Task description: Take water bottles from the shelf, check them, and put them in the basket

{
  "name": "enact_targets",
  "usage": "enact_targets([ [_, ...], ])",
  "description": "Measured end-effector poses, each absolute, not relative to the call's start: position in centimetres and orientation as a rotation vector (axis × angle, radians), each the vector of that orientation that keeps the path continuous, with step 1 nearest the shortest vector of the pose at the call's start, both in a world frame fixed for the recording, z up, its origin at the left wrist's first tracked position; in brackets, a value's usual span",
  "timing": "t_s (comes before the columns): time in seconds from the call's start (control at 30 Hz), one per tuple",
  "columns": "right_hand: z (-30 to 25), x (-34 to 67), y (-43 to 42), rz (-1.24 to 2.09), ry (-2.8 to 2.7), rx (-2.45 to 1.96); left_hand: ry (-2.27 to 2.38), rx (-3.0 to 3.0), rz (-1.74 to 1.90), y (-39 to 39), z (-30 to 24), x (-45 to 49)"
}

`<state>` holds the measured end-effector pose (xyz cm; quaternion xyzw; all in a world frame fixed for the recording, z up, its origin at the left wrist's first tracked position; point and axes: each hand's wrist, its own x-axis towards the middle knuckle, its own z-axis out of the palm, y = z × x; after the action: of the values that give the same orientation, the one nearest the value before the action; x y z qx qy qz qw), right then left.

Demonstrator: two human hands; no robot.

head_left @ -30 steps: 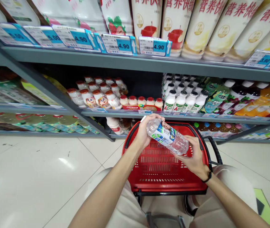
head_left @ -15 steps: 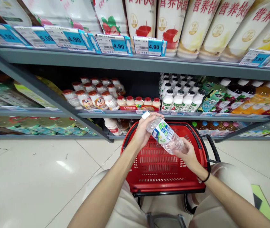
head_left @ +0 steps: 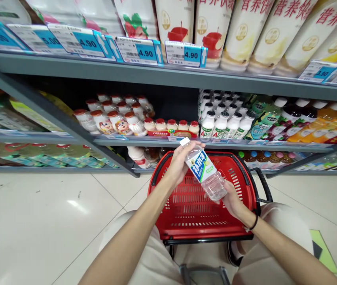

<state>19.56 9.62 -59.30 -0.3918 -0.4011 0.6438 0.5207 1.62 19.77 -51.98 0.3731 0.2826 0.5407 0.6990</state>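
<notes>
I hold a clear plastic bottle (head_left: 203, 170) with a white cap and a blue, green and white label, tilted over a red shopping basket (head_left: 199, 213). My left hand (head_left: 179, 163) grips its upper part near the neck. My right hand (head_left: 230, 198) cups its lower end, a black band on that wrist. The basket looks empty inside and has black handles.
Grey store shelves (head_left: 168, 79) run in front of me. Small red-capped milk drinks (head_left: 118, 120) and white AD bottles (head_left: 222, 124) stand on the middle shelf, juice bottles (head_left: 311, 122) to the right. Big white bottles and blue price tags (head_left: 144, 51) sit above. Glossy white floor tiles (head_left: 44, 221) lie to the left.
The bottle has turned in my hands, showing a different side of the label, and tipped more upright. My right hand slid under its base. The view shifted slightly.
</notes>
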Motion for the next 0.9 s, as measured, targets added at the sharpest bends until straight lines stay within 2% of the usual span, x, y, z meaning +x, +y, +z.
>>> enact_targets([
  [0.27, -58.8, 19.3, 9.5, 1.733, -0.796, -0.891, 0.606, 0.849, 1.203, 19.4, -51.8, 1.8],
  [0.43, -58.5, 19.4, 9.7, 2.043, -0.528, -0.740, 0.566, 0.872, 1.208, 19.2, -51.5, 1.8],
  [0.63, -59.7, 19.4, 9.4, 2.238, -0.638, -0.465, 0.614, 0.862, 1.194, 19.2, -51.4, 2.0],
  [0.9, -59.5, 19.7, 9.7, 2.198, -0.698, -0.578, 0.627, 0.814, 1.211, 19.6, -51.1, 1.3],
])
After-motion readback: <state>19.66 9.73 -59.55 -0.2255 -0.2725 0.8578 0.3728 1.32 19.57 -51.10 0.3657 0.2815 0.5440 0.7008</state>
